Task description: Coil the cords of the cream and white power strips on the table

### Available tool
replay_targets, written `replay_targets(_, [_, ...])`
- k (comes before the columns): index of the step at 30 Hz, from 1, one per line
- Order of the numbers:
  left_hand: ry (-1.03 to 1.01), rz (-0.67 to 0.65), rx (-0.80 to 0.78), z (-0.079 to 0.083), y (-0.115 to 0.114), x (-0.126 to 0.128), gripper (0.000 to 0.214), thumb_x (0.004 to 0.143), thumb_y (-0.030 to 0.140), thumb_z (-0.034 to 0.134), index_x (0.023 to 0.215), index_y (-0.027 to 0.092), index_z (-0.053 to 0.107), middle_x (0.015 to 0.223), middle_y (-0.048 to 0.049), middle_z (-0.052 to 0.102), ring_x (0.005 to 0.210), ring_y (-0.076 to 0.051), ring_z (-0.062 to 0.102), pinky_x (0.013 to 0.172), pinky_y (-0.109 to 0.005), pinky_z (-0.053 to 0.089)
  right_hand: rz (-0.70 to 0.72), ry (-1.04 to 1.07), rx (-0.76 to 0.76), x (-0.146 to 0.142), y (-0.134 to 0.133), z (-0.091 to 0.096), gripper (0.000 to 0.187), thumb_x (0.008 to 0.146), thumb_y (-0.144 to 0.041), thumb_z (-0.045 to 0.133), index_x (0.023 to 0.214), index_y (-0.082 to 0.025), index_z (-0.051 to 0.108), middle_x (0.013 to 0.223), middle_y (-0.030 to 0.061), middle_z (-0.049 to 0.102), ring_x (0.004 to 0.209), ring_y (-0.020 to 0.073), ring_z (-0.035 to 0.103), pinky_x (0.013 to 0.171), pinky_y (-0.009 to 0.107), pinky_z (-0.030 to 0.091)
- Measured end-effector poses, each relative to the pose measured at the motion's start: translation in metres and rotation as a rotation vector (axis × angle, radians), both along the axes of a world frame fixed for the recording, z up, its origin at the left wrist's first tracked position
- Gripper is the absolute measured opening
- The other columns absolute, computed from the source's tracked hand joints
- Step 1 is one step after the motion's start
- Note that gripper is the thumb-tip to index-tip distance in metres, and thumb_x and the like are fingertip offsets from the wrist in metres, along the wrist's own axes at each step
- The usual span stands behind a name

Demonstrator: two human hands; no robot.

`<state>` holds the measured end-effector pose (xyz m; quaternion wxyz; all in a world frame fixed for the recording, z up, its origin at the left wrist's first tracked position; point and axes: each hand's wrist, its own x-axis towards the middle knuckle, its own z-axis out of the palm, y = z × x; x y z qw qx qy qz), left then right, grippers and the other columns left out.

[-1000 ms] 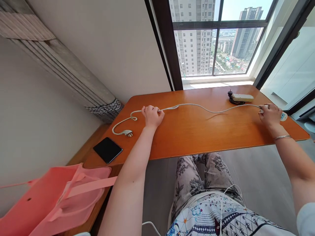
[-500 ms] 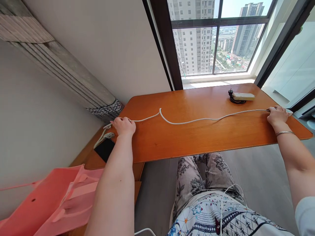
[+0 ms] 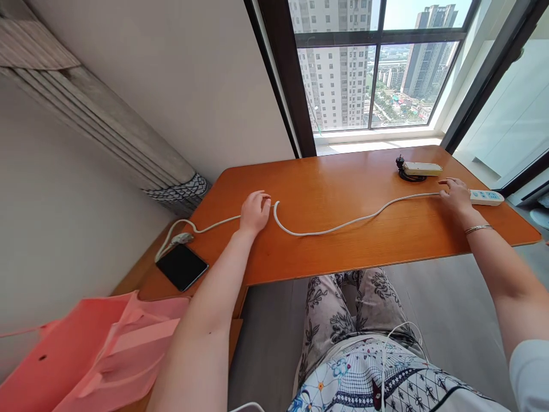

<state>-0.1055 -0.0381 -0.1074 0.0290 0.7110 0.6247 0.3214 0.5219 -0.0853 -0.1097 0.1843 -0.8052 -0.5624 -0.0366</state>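
Note:
A white power strip (image 3: 486, 198) lies at the right end of the brown wooden table (image 3: 343, 171). Its white cord (image 3: 326, 232) runs left across the tabletop in a loose curve, with a kink near the middle. My left hand (image 3: 256, 212) is closed over the cord just left of that kink; its curled fingers hide the piece beneath. At the other end, my right hand (image 3: 457, 195) rests over the cord beside the strip, fingers stretched out and apart. The cord's far left part loops down to a pale plug (image 3: 183, 237).
Behind my right hand sits a second, pale yellow power strip (image 3: 422, 169) with its black cord bundled. A black-screened phone or tablet (image 3: 182, 267) lies at the left, near a pink fabric bag (image 3: 94, 355). A gathered curtain (image 3: 175, 189) hangs beside the wall, and a window stands behind.
My left hand has moved right along the cord to the kink. My right hand has shifted left, uncovering the power strip. The cord's middle now sags nearer to me.

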Motion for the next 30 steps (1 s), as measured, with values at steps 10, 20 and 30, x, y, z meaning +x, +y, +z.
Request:
replay_targets(10, [-0.127, -0.305, -0.292, -0.018, 0.002, 0.023, 0.045, 0.088, 0.058, 0.034, 0.066, 0.024, 0.054, 0.068, -0.0043, 0.060, 0.074, -0.022, 0.056, 0.077, -0.034, 0.049, 0.081, -0.017, -0.185, -0.063, 0.066, -0.007, 0.061, 0.093, -0.042, 0.054, 0.145, -0.010, 0.050, 0.149, 0.0236, 0.050, 0.139, 0.0359, 0.046, 0.116, 0.056, 0.033])
replay_targets(20, [0.225, 0.190, -0.202, -0.006, 0.018, 0.012, 0.019, 0.080, 0.027, 0.063, 0.096, 0.017, 0.067, 0.121, -0.0207, 0.060, 0.121, -0.039, 0.054, 0.108, -0.055, 0.039, 0.091, 0.285, 0.065, -0.094, 0.074, 0.014, 0.025, 0.093, -0.031, 0.053, 0.104, -0.015, 0.069, 0.118, 0.0170, 0.070, 0.114, 0.0293, 0.061, 0.102, 0.045, 0.045])
replay_targets(30, [-0.266, -0.360, -0.143, 0.024, -0.011, 0.133, 0.032, 0.089, 0.033, 0.060, 0.118, 0.019, 0.058, 0.130, -0.0135, 0.060, 0.116, -0.026, 0.063, 0.098, -0.043, 0.053, 0.469, 1.512, 0.295, -0.167, 0.037, 0.065, 0.026, 0.088, -0.042, 0.064, 0.081, -0.017, 0.068, 0.062, -0.0038, 0.045, 0.049, 0.0078, 0.036, 0.048, 0.023, 0.037])
